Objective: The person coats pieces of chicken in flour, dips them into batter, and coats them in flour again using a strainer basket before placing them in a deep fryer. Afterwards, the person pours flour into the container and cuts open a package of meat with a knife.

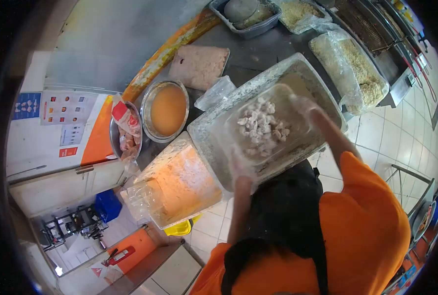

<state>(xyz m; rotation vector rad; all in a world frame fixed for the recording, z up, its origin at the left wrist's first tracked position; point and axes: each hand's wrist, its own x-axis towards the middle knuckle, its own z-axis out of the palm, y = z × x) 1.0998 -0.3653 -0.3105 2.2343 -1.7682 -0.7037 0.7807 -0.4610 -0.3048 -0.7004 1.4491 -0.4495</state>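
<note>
Floured pieces [263, 123] lie in a clear shallow tray [233, 132] inside a large grey tub [206, 147]. My left hand [242, 169] is at the tray's near left edge, blurred by motion and coated with flour. At the tray's right end, my right hand [303, 105] is likewise floury and blurred, with its fingers wrapped over the edge. The tray appears tilted and smeared by movement between both hands.
Left of the tub stands a bin of orange-lit flour [182, 182]. Beyond are a bowl of orange liquid [167, 111], a bowl of raw meat [128, 140], a tray of pale pieces [199, 66] and bagged crumbs [361, 73].
</note>
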